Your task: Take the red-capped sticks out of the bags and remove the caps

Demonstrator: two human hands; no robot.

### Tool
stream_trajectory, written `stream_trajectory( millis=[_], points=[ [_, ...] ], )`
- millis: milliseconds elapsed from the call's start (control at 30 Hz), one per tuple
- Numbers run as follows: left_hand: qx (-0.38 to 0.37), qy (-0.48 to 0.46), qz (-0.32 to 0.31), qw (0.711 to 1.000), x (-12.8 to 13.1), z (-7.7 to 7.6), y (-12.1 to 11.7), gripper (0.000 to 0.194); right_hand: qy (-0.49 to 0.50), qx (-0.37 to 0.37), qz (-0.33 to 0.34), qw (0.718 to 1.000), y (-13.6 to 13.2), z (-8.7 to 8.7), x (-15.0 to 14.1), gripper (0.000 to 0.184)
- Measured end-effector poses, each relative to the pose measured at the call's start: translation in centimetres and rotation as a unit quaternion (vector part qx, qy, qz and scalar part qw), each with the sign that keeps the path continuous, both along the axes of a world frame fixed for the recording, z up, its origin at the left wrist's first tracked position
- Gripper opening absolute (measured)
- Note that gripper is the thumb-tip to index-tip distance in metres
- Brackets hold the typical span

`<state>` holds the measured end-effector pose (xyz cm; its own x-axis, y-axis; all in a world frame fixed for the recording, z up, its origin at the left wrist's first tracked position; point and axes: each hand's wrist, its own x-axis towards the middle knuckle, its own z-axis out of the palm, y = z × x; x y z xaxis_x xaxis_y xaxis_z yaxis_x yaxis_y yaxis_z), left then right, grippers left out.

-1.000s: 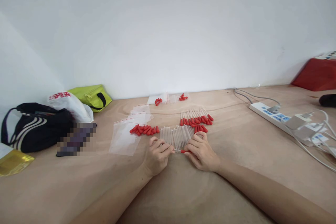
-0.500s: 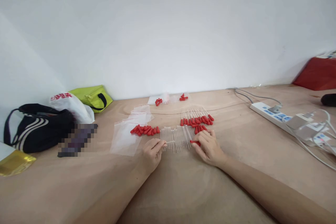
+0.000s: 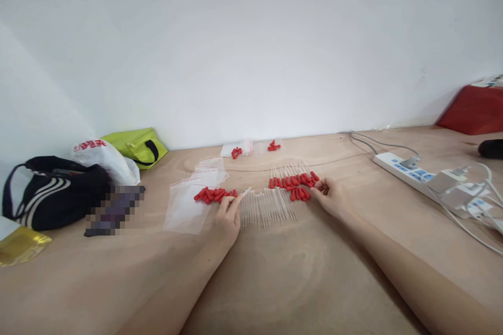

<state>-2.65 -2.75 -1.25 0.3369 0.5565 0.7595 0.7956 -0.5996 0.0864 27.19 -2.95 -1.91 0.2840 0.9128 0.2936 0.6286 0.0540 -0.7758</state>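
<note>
My left hand (image 3: 229, 217) is closed in a pinch on a thin clear glass tube (image 3: 247, 191), tilted up to the right. Beneath that tube, a row of clear glass tubes (image 3: 267, 207) lies side by side on the table. Loose red rubber bulbs (image 3: 214, 195) lie just behind my left hand. At the right, my right hand (image 3: 328, 196) has its fingers curled in at a red rubber bulb (image 3: 307, 193), the end one of a short front row. Directly behind are droppers (image 3: 293, 180), their red bulbs facing me and their tubes pointing away.
Clear zip bags (image 3: 184, 209) overlap at the left, and more bags with red bulbs (image 3: 274, 145) lie by the wall. A white power strip (image 3: 404, 168) with chargers and cables stands right. A black bag (image 3: 66, 193) and a green bag (image 3: 137, 144) sit left.
My right hand has moved right and away from me, from the tubes' right end to the bulb row's end. My left hand has shifted slightly left; its tube now tilts upward.
</note>
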Motion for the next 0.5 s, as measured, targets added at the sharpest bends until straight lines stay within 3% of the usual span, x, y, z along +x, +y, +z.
stream_trajectory(
  millis=[167, 300, 500],
  points=[
    [0.0, 0.001, -0.008, 1.0, 0.5, 0.0, 0.3, 0.025, -0.01, -0.025, 0.022, 0.999, 0.8, -0.7, 0.0, 0.027],
    [-0.04, 0.005, -0.05, 0.998, 0.7, 0.3, -0.3, 0.021, -0.02, -0.026, 0.027, 0.999, 0.8, -0.7, 0.0, 0.033],
    [-0.076, 0.008, -0.123, 0.989, 1.0, 0.6, -1.0, 0.015, -0.048, 0.023, -0.091, 0.994, 1.0, 0.4, -0.1, 0.041]
  ],
)
